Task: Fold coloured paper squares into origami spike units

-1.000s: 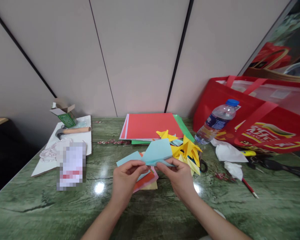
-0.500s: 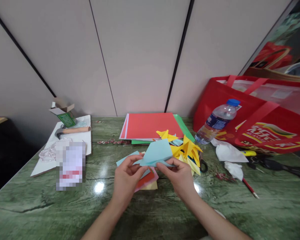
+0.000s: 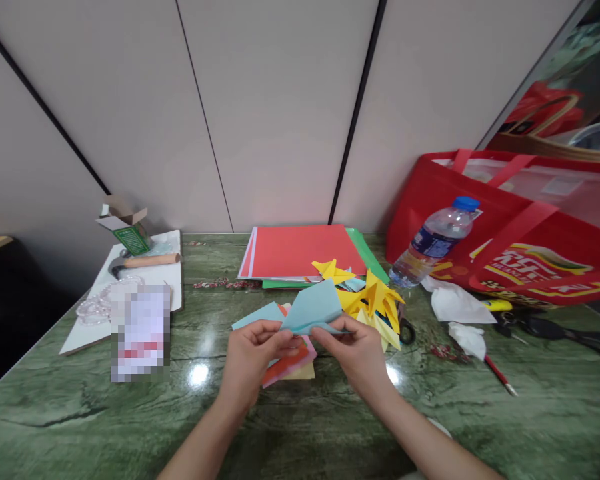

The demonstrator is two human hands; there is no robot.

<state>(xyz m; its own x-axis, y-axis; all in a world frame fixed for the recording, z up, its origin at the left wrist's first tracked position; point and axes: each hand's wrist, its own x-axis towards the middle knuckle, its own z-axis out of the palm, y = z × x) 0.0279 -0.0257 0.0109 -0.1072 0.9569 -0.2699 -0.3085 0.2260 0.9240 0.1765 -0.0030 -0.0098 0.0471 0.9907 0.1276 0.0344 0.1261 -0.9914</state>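
Observation:
A light blue sheet of paper (image 3: 314, 306), partly folded, is held up between both hands above the table. My left hand (image 3: 253, 350) pinches its lower left edge between thumb and fingers. On the lower right edge, the thumb and fingers of my right hand (image 3: 357, 347) grip a folded flap. Under the hands lies a loose pile of coloured paper squares (image 3: 300, 360), pink, orange, cream and blue, partly hidden. Folded yellow paper shapes (image 3: 377, 297) lie just beyond my right hand, with dark scissor handles (image 3: 407, 331) beside them.
Red and green sheets (image 3: 300, 250) are stacked by the wall. To the right stand a water bottle (image 3: 433, 243) and a red bag (image 3: 520, 227), with tissues (image 3: 460, 303) and a red pencil (image 3: 500, 375) nearer. At left, a white board (image 3: 175, 280) carries a hammer (image 3: 147, 261) and small box (image 3: 133, 237).
My left hand has shifted slightly, its fingers curling closer along the blue paper's lower edge. The paper has tilted a little; my right hand keeps nearly the same place.

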